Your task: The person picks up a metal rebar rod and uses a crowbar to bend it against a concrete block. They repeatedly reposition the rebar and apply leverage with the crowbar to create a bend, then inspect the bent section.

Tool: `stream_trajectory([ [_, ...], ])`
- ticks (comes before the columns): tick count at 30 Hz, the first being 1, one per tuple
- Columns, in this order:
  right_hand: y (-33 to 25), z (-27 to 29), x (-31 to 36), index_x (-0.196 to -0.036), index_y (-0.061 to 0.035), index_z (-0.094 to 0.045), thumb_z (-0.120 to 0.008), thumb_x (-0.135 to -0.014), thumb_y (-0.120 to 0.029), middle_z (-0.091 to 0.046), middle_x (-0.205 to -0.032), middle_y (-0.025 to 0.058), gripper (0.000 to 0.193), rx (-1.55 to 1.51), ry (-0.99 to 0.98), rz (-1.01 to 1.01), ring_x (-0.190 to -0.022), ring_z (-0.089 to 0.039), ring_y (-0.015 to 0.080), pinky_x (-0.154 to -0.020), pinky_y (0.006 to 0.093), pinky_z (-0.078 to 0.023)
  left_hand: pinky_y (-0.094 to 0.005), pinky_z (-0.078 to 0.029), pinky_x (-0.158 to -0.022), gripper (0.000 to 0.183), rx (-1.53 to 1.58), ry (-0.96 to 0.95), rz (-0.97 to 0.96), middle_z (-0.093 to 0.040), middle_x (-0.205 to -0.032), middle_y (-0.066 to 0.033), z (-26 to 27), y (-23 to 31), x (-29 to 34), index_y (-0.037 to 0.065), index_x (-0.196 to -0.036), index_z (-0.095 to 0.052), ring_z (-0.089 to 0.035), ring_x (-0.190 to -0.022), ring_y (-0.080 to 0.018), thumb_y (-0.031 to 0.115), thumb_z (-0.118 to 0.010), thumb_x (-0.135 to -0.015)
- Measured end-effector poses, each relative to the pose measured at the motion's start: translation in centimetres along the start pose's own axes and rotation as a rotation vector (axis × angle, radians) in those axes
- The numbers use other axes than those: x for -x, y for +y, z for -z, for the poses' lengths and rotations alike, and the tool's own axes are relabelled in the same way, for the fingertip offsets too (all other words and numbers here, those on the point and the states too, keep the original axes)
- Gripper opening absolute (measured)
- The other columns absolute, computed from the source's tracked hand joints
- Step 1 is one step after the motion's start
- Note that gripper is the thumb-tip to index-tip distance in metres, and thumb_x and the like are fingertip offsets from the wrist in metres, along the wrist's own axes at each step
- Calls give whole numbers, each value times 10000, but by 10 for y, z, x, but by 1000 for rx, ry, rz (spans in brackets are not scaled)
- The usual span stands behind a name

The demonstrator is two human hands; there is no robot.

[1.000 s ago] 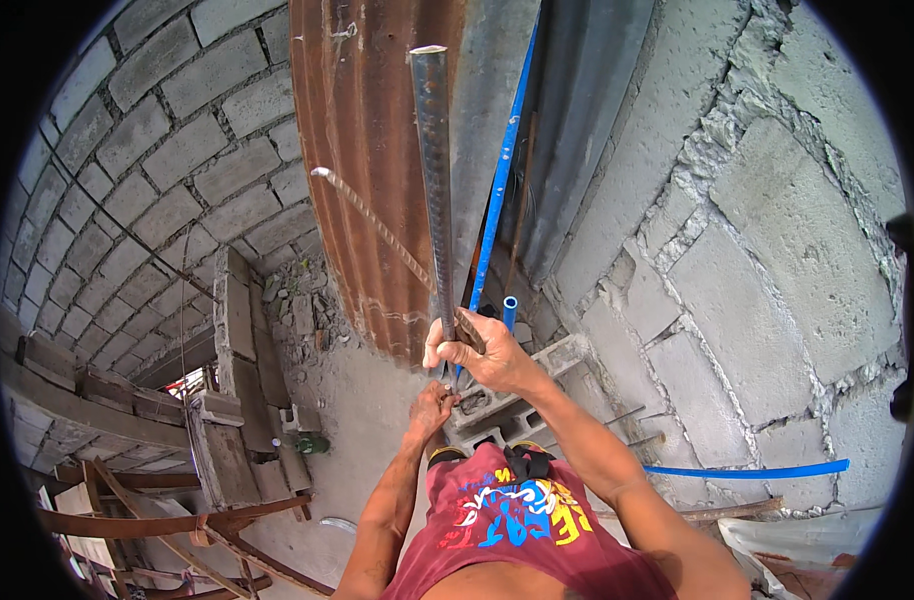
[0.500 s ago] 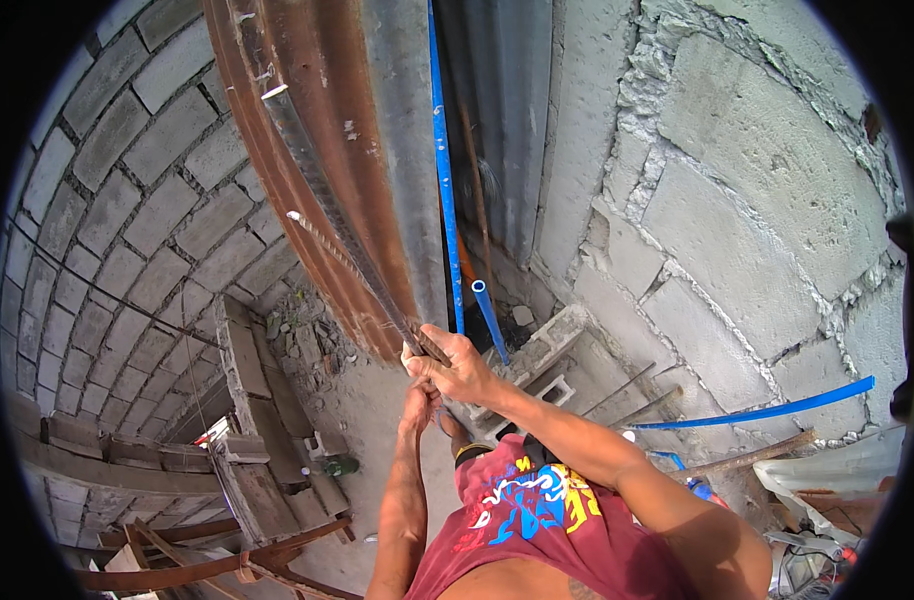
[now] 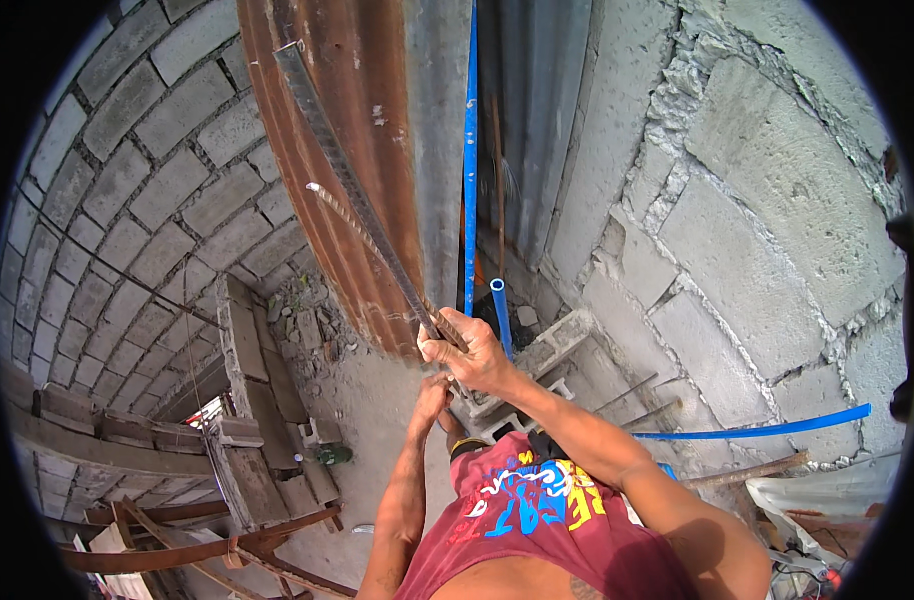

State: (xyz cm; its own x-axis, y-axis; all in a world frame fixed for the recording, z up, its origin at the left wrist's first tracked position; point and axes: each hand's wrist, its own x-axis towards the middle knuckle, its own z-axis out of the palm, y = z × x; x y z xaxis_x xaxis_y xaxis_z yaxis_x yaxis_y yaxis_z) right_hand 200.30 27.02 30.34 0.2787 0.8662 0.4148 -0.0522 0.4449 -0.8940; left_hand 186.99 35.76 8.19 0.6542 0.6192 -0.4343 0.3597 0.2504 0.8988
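Observation:
My right hand (image 3: 480, 352) is closed around two ribbed steel rebars in front of me. The longer, dark rebar (image 3: 339, 160) slants away to the upper left. Beside it the shorter rebar (image 3: 345, 217) bends slightly toward its pale, bright end. The two bars come together near my fist, where a stub pokes out over the fingers. Just below, my left hand (image 3: 434, 398) is closed, its fingers curled together; what they grip is hidden. Behind the bars stands a rusty corrugated metal sheet (image 3: 362, 120).
A blue pipe (image 3: 471, 150) stands upright by the sheet, near a short blue pipe (image 3: 502, 318). Block walls rise at the left (image 3: 172, 160) and right (image 3: 777, 200). Stacked concrete blocks (image 3: 262, 370), rubble (image 3: 307, 320) and another blue pipe (image 3: 767, 430) lie around.
The view has shifted a little. My right hand has risen slightly with the rebars, and the gap between it and my left hand has widened.

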Motion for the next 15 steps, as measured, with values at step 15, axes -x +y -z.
stream_trajectory([
  [15, 3, 1, -4, -956, -21, -566, -632, -952, -93, -571, -780, -14, 97, 0, 41, -11, -725, -543, 64, -663, 238, -472, -220, -393, -454, 183, 85, 81, 64, -592, -742, 11, 3, 14, -17, 51, -1030, -705, -503, -535, -78, 138, -576, -935],
])
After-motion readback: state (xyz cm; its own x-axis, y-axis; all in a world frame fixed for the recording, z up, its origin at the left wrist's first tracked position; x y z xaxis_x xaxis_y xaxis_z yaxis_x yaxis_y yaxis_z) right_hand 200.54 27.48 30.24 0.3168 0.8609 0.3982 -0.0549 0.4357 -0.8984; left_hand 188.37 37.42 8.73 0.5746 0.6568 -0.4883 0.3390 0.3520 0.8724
